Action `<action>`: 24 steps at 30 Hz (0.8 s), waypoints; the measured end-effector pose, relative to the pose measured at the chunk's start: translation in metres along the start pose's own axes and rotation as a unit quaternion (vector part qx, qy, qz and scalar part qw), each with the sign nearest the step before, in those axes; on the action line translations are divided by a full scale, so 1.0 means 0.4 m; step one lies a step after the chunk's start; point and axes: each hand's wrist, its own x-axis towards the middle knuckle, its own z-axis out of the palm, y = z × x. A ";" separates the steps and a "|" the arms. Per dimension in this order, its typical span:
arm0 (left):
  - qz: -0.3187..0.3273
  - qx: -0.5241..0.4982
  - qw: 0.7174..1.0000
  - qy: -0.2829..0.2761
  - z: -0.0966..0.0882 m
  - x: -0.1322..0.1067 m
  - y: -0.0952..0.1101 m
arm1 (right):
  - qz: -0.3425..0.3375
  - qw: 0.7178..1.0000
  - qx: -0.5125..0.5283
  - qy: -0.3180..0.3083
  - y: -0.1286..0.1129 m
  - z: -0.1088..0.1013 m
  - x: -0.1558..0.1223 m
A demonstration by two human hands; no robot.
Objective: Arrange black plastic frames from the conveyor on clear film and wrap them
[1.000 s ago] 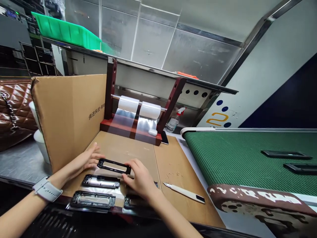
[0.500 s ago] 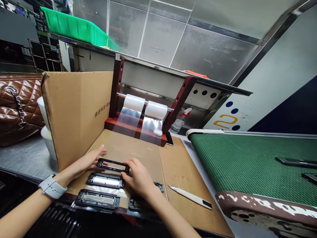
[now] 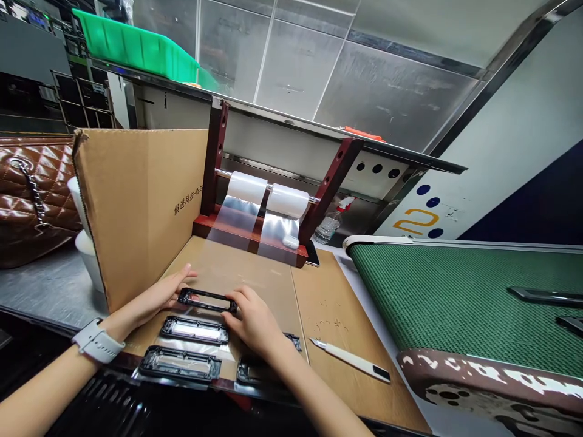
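Slim black frame held by its ends, in front of the roll stand

The black frame point(image 3: 209, 293) is on the near side of the roll stand point(image 3: 255, 241), slightly tilted. The right hand point(image 3: 255, 321) pinches one end between thumb and fingers; the left hand point(image 3: 166, 294) has loosely spread fingers at the other end, though whether they grip it I cannot tell. A light, even hold looks best: the long rails are thin and could flex, and fingertips on the glossy clear film point(image 3: 280, 227) would probably smudge it. Keeping both ends level should help the frame sit flat

Nearer than the frame, measured from the roll stand, lie a second frame point(image 3: 194, 331) and a third frame point(image 3: 180, 364), rounded oblongs of shiny, moulded black material. The stand itself is dark red, with smooth white rolls on a metal rod. Left of it rises matt brown cardboard point(image 3: 150, 194); to its right, a ribbed green belt point(image 3: 455, 291)
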 end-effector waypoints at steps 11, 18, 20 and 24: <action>0.071 0.102 0.992 0.028 0.001 -0.016 0.002 | 0.008 1.000 -0.002 -0.002 -0.003 0.003 -0.001; 0.252 0.342 0.904 0.051 0.016 -0.056 -0.068 | 0.019 1.000 -0.016 0.002 -0.002 0.012 0.009; 0.270 0.406 0.873 0.007 0.023 -0.067 -0.092 | 0.015 1.000 -0.020 0.006 -0.001 0.011 0.011; 0.282 0.496 0.821 -0.003 0.022 -0.057 -0.129 | -0.001 0.999 -0.029 0.027 0.006 -0.014 -0.011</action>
